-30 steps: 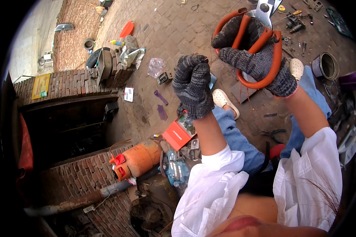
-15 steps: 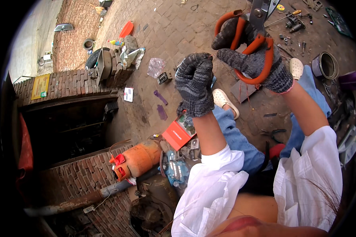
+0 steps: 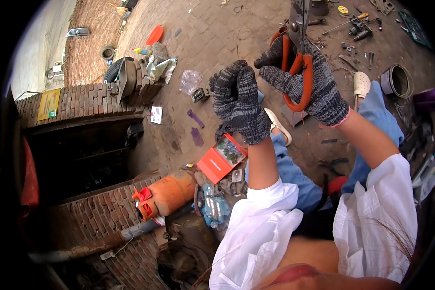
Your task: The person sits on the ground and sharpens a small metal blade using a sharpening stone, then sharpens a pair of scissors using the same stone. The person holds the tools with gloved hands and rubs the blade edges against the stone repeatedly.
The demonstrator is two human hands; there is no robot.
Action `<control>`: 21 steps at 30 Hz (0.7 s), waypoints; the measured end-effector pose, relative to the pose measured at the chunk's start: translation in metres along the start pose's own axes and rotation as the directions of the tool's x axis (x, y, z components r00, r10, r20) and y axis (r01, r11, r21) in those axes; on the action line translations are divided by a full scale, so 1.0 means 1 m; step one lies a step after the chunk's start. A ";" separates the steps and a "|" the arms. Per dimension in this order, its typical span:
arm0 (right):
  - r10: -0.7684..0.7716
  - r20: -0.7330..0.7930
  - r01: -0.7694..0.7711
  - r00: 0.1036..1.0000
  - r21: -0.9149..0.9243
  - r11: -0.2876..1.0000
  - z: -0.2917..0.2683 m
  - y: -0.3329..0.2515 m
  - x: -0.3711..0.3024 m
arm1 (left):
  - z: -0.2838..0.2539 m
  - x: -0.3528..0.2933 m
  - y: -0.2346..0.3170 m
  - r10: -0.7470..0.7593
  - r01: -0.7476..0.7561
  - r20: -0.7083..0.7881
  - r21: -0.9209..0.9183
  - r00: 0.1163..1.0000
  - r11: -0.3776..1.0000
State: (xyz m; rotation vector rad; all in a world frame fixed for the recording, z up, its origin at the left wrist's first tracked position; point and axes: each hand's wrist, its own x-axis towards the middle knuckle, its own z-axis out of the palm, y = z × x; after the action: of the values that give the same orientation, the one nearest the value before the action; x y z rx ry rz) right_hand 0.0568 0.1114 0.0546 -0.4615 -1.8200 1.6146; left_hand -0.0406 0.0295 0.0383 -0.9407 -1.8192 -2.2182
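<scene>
While the person sits bent over the paved floor [image 3: 217, 31], both hands are up in front of the knees in grey knitted gloves. From where I stand, the right hand [image 3: 314, 87] is wrapped around the orange handles of a pair of shears [image 3: 306, 65], which it holds up off the ground with the grey metal blades pointing away from the body. Just beside it, apart from the shears, the left hand [image 3: 240, 101] is raised with its fingers curled in and the tips drawn close to the thumb; I can't tell whether anything thin is pinched there. Below the hands I see a pair of cream shoes [image 3: 361, 85] and blue jeans [image 3: 382, 116]. Over to the left of the left hand lie a crumpled clear plastic bag [image 3: 191, 81] and two purple scraps [image 3: 196, 137], and nearer the person an open red box [image 3: 216, 165] sits near an orange gas cylinder [image 3: 171, 195] on its side. To the right stands an open tin [image 3: 396, 80], with a yellow-handled screwdriver [image 3: 362, 16] and loose metal parts [image 3: 362, 33] lying farther off.
</scene>
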 end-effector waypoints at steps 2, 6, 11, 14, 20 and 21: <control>-0.245 -0.103 0.220 0.964 -0.207 0.953 0.002 0.015 0.001 | 0.005 -0.006 0.013 -0.049 0.050 0.049 -0.023 0.998 0.998; -0.343 -0.146 0.292 0.928 -0.285 0.913 0.003 0.033 0.005 | 0.002 -0.009 0.014 0.154 -0.174 0.107 0.211 0.982 0.962; -0.473 -0.152 0.378 0.868 -0.417 0.827 0.006 0.051 0.008 | 0.002 -0.003 0.017 0.390 -0.458 0.243 0.395 0.888 0.797; -0.336 -0.151 0.259 0.930 -0.381 0.887 0.001 0.032 0.003 | -0.001 0.000 0.014 0.461 -0.560 0.322 0.408 0.827 0.721; -0.262 -0.135 0.186 0.956 -0.415 0.891 -0.021 0.026 0.010 | 0.004 0.004 0.007 0.416 -0.629 0.511 0.370 0.753 0.684; -0.222 -0.174 0.130 0.959 -0.427 0.895 -0.024 0.017 0.009 | 0.006 0.005 0.002 0.408 -0.620 0.522 0.334 0.749 0.710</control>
State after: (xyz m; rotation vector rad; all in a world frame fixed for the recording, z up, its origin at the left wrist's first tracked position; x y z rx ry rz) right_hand 0.0639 0.1381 0.0405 -0.6128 -1.9682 1.0086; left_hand -0.0413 0.0362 0.0435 -1.6351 -1.8024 -1.1805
